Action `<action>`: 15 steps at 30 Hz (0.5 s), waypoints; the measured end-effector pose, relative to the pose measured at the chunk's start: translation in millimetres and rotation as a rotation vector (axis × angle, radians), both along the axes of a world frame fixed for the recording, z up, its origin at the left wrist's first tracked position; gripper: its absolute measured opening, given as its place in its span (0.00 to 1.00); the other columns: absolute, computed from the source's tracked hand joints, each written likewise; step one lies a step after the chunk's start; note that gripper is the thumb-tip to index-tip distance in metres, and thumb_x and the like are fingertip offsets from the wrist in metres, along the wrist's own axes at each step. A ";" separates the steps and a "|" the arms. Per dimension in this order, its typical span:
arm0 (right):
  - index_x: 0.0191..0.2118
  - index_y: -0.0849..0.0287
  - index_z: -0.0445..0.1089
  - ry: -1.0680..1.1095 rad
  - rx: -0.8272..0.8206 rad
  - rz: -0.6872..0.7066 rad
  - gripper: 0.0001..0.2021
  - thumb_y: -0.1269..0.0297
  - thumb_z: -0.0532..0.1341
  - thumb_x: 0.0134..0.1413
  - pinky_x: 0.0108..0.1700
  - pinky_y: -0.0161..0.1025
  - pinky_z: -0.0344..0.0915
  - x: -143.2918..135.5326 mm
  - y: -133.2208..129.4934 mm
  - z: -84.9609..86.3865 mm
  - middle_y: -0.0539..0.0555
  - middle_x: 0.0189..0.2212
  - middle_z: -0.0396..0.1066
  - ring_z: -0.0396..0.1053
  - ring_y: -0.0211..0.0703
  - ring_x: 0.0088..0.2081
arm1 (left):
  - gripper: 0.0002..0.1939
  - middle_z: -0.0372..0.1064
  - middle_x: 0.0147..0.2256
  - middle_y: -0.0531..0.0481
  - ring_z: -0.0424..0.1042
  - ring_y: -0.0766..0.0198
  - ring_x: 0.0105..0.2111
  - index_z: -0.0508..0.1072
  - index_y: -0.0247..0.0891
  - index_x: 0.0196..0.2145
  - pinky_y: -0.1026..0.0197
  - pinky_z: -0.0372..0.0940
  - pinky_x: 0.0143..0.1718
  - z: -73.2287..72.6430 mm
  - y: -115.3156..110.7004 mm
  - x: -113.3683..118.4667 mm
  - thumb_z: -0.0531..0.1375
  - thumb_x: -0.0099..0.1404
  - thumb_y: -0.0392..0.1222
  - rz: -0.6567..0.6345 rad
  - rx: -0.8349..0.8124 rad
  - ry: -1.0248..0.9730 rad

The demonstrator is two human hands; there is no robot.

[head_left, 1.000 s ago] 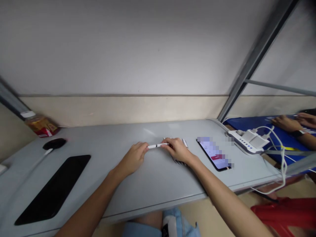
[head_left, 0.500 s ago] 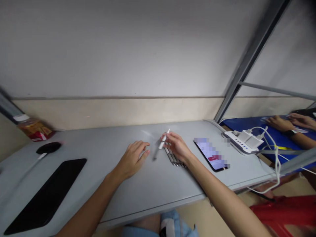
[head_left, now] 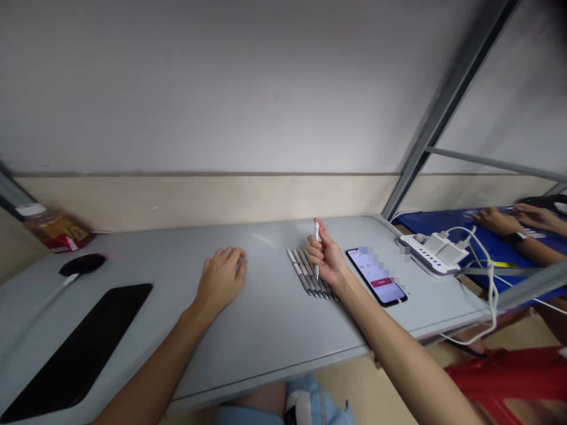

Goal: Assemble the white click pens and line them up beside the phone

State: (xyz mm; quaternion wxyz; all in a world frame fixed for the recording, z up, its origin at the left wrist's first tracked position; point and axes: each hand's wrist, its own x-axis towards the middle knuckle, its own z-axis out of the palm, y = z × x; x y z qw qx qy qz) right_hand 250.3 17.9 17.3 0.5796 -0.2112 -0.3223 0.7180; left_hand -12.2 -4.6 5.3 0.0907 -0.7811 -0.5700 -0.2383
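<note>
My right hand point(head_left: 326, 254) is closed around a white and grey pen point(head_left: 317, 231), held upright with the thumb by its upper end. Fingers cover the middle of that pen, and its lower end shows beneath them. Below and beside this hand, several similar pens point(head_left: 302, 273) lie side by side on the desk, slanting the same way; my hand and wrist hide some of them. My left hand point(head_left: 222, 273) rests on the desk to the left of the pens, loosely curled, its thumb a little apart from the fingers, with nothing seen in it.
A lit phone point(head_left: 376, 277) lies right of the pens. Beyond it stands a power strip point(head_left: 427, 255) with white plugs and cables. At left are a black mat point(head_left: 80, 354), a black round charger point(head_left: 82, 264) and a bottle point(head_left: 55, 230). Another person's hands point(head_left: 498, 223) rest over a blue surface.
My right hand has moved right and turned the pen from slanted to upright, gripping it in the fist. My left hand has drawn back leftward onto the desk.
</note>
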 end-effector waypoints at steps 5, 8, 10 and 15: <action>0.52 0.42 0.60 0.019 -0.008 0.014 0.18 0.57 0.62 0.57 0.17 0.28 0.37 0.8 -0.6 0.6 0.42 0.21 0.45 0.38 0.30 0.17 | 0.06 0.70 0.37 0.44 0.65 0.49 0.40 0.66 0.41 0.36 0.52 0.59 0.36 -2.2 3.4 -11.2 0.52 0.62 0.36 0.116 0.009 0.057; 0.54 0.40 0.59 0.022 0.017 0.029 0.21 0.58 0.62 0.57 0.17 0.27 0.38 1.2 -0.9 0.3 0.42 0.21 0.46 0.39 0.30 0.18 | 0.07 0.70 0.37 0.43 0.64 0.48 0.41 0.67 0.41 0.37 0.51 0.60 0.36 -4.8 3.5 -12.9 0.53 0.61 0.37 0.126 -0.035 0.074; 0.54 0.40 0.59 0.018 0.021 0.042 0.20 0.58 0.62 0.58 0.17 0.26 0.38 1.3 -0.7 -0.3 0.42 0.21 0.45 0.38 0.30 0.17 | 0.07 0.70 0.39 0.42 0.64 0.46 0.43 0.68 0.41 0.37 0.50 0.60 0.37 -6.1 3.2 -13.1 0.53 0.61 0.37 0.143 -0.075 0.086; 0.51 0.41 0.60 0.040 0.021 0.060 0.17 0.58 0.62 0.58 0.17 0.26 0.38 0.9 -0.1 -1.8 0.42 0.21 0.45 0.39 0.30 0.18 | 0.09 0.68 0.40 0.42 0.62 0.46 0.44 0.71 0.42 0.37 0.46 0.60 0.40 -6.0 2.1 -13.4 0.54 0.60 0.37 0.112 -0.145 0.022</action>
